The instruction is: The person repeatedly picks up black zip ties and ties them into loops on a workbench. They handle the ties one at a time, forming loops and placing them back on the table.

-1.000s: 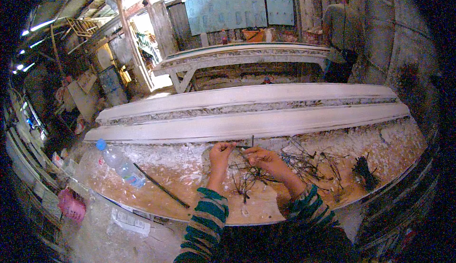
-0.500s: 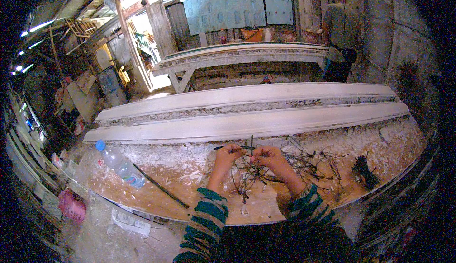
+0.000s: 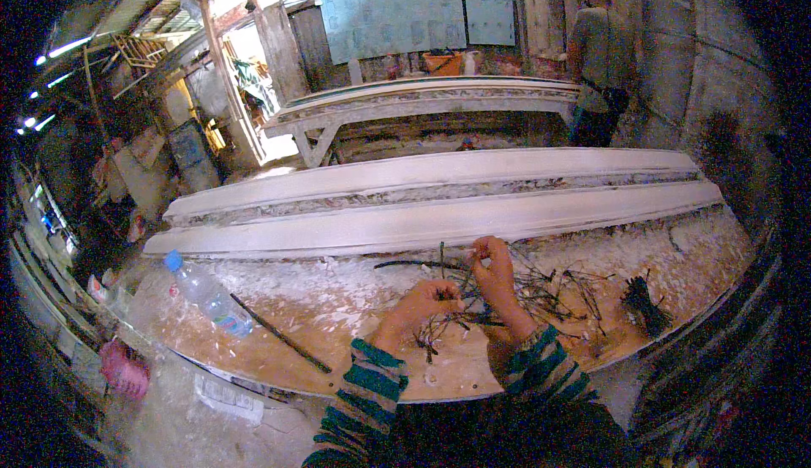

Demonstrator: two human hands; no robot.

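Observation:
On the worktable, a tangle of thin, dark, twig-like strands spreads around and to the right of my hands. Low over the near part of the tangle is my left hand, its fingers closed around something dark that I cannot make out. My right hand is raised farther away, thumb and fingertips pinched together; whatever they hold is too small to tell. Just beyond my left hand lies a dark, slightly curved stick, and a short upright-looking strand crosses near its right end. A compact dark bundle rests at the right.
At the left stand a clear plastic bottle with a blue cap and a long dark rod. Two long white mouldings span the table's far side. Behind are another bench and a person facing away. A pink basket sits lower left.
My hands, close together at the dark stick before, have separated. The left came nearer and lower, the right moved up and away. The curved stick now lies free of my fingers.

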